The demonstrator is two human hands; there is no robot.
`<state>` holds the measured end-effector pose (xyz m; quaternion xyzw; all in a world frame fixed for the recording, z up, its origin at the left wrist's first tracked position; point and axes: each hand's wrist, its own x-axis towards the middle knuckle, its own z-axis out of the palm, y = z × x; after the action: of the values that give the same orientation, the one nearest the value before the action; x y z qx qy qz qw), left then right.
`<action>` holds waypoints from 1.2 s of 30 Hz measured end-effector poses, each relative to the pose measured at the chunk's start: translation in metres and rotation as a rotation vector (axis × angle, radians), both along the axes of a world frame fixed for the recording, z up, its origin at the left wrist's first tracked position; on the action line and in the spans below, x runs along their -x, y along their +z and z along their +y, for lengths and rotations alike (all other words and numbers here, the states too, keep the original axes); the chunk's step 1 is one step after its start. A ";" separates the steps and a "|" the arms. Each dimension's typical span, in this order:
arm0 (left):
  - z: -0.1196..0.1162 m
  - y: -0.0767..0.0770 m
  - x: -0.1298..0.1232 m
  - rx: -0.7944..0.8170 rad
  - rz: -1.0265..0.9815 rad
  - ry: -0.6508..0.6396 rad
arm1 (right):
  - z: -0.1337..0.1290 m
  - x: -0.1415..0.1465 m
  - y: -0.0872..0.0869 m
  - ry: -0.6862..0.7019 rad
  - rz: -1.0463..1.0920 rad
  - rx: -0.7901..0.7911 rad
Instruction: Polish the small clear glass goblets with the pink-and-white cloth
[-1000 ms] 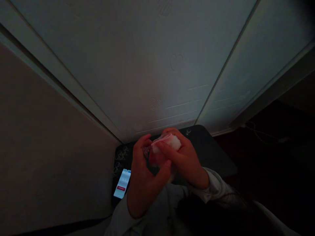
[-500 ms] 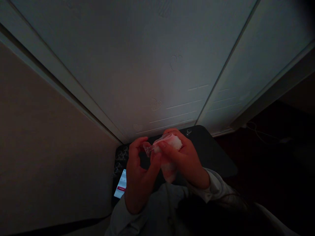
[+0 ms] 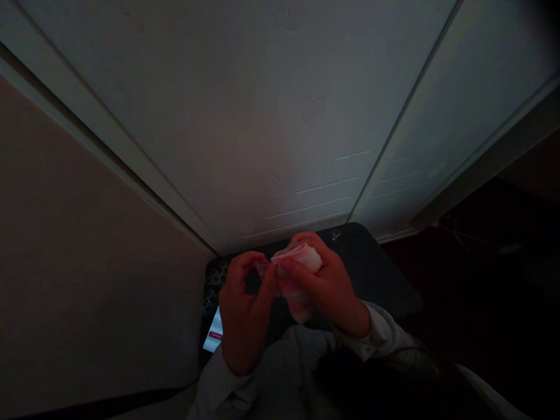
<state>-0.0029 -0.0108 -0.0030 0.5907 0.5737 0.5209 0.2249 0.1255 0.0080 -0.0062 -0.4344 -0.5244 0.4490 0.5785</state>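
Note:
A fuzzy pink-and-white sock point(image 3: 297, 297) is bunched in my right hand point(image 3: 335, 286), its thumb pressed along the front and the toe end hanging down. The pink opening of the sock faces up and to the left. My left hand point(image 3: 245, 309) is closed in a pinch at the left of that opening, with a small clear plastic piece point(image 3: 261, 269) between its fingers. The plastic's exact shape is too dark and small to make out. The left thumb tip is right against the sock's edge; whether it grips the fabric I cannot tell.
Both hands are above a dark table point(image 3: 376, 274) pushed against a pale panelled door point(image 3: 245, 128). Several clear plastic pieces point(image 3: 214, 277) lie at its left edge, and a single clear piece point(image 3: 336, 234) near the back. A lit phone point(image 3: 213, 335) is partly behind my left hand.
My left thumb has moved up to the sock's opening, covering more of the clear plastic piece. The opening is turned up more, and the left hand has shifted slightly left.

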 end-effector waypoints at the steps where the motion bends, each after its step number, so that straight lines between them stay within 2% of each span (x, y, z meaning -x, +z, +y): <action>1: 0.000 0.001 0.000 0.003 0.019 0.001 | 0.000 0.000 -0.001 -0.005 -0.009 -0.014; 11: 0.003 0.004 0.006 0.078 0.064 -0.021 | -0.001 -0.004 -0.010 0.047 -0.012 -0.116; 17: 0.004 0.004 0.006 0.116 -0.037 -0.057 | -0.001 -0.007 -0.016 0.092 0.016 -0.068; 24: 0.000 -0.011 0.008 0.109 -0.080 -0.188 | 0.001 -0.010 -0.021 0.065 0.078 0.038; 28: 0.000 -0.015 0.010 0.067 -0.067 -0.179 | 0.001 -0.010 -0.022 0.068 0.112 0.078; 36: 0.000 -0.014 0.017 0.091 -0.040 -0.178 | 0.001 -0.010 -0.024 0.067 0.061 0.026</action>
<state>-0.0203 -0.0113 -0.0166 0.6179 0.5374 0.4841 0.3082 0.1358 0.0088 -0.0304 -0.4102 -0.5147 0.4880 0.5733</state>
